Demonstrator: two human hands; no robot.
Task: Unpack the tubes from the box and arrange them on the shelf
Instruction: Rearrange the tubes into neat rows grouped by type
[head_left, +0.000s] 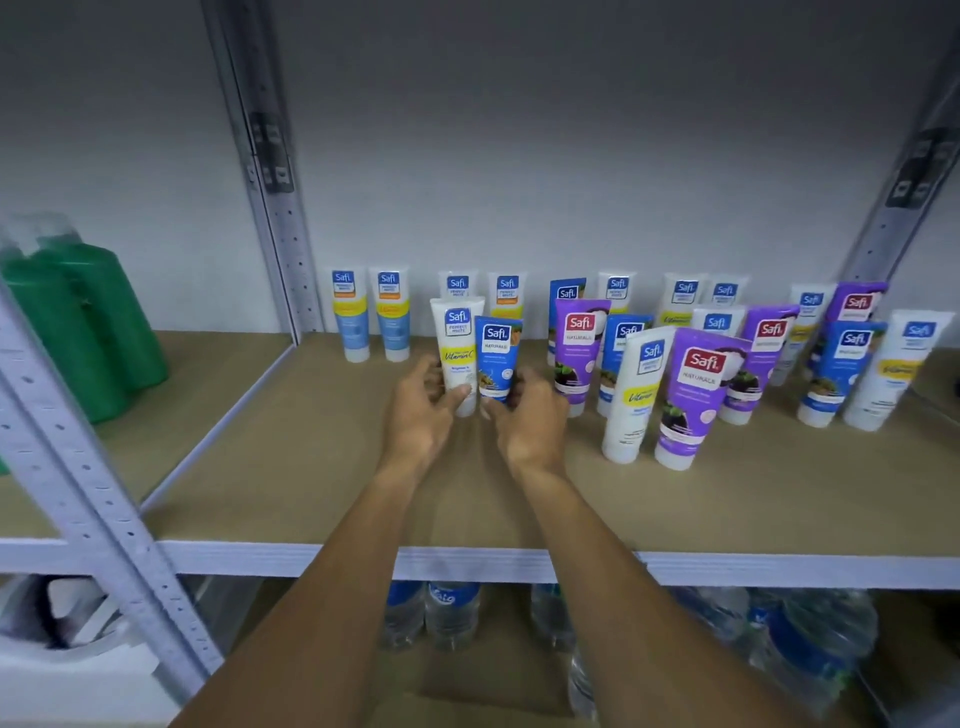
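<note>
Tubes (617, 296) with the label "Safi" stand cap-down in loose rows on the wooden shelf (311, 467), most of them in its right half and along the back wall. Both arms reach over the front edge to the middle of the shelf. The left hand (421, 410) grips the lower end of a white tube (457, 338) with a yellow band, the thumb across the front near the cap. The right hand (530, 415) holds the lower end of a blue tube (498, 358), its fingers wrapped round from the right side. These two tubes are upright and touch each other side by side, in front of the back row; whether their caps rest on the shelf I cannot tell. A purple tube (696, 384) stands nearest the front edge and leans a little. Green bottles (78, 322) stand in the next bay on the left, beyond a grey metal post (275, 197). Water bottles (452, 608) stand on the level below.
</note>
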